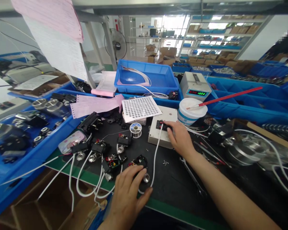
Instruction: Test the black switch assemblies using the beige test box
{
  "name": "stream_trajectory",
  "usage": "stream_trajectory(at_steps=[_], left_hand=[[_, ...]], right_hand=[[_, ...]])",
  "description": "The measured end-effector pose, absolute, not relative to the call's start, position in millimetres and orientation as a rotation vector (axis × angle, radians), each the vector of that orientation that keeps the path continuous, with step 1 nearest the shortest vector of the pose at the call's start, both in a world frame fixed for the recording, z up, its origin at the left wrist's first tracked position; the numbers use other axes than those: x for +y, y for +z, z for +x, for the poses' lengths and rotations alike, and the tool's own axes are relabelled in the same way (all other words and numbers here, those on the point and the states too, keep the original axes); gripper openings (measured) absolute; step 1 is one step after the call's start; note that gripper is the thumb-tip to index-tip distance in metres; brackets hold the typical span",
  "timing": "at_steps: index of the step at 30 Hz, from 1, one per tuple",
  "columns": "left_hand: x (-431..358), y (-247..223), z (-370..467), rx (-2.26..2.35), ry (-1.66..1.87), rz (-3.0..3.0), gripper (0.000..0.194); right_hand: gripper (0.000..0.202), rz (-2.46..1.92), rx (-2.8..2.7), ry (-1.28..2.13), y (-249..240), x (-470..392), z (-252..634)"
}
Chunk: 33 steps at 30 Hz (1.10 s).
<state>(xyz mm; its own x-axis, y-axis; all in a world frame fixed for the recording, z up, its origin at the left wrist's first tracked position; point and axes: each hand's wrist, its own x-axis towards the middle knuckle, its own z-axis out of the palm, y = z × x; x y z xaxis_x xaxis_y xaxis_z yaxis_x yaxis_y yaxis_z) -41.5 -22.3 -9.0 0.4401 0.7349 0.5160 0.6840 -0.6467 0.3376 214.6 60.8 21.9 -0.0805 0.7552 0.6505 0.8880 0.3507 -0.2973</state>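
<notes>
Left hand (127, 191) rests palm down on a black part (141, 161) at the near edge of the worktop (172, 188); the grip is loose, fingers spread over the part, thumb touching the white cable (155, 156) beside it. The cable runs from there up to the white box (158, 132). Right hand (180, 137) lies on that box, fingertips pressed at the black-and-red terminals (162, 124); whether its grip closes on anything cannot be told. A solder spool (135, 128) stands just left of the box, a white tub (192, 110) just beyond it.
</notes>
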Motion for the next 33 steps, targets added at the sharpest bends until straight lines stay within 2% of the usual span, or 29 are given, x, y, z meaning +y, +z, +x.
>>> stream_trajectory(at_steps=[3,7,11,19,26,33], left_hand=[[-3,12,-30,1.251,0.815,2.519,0.031],[23,36,-4,1.248,0.456,2.547,0.032],[31,39,19,1.214,0.205,2.637,0.030],[46,40,19,1.248,0.252,2.396,0.014],[43,50,11,1.139,0.490,2.038,0.012],[44,47,10,1.145,0.487,1.981,0.013]], right_hand=[[0.027,-1.427,-1.884,-0.229,20,62,211],[0.027,-1.431,-1.891,-0.276,16,64,211],[0.025,-1.437,-1.925,-0.303,16,62,209],[0.031,-1.423,-1.976,-0.318,12,66,204],[0.031,-1.384,-1.963,-0.435,10,65,205],[0.031,-1.410,-1.945,-0.400,8,64,204]])
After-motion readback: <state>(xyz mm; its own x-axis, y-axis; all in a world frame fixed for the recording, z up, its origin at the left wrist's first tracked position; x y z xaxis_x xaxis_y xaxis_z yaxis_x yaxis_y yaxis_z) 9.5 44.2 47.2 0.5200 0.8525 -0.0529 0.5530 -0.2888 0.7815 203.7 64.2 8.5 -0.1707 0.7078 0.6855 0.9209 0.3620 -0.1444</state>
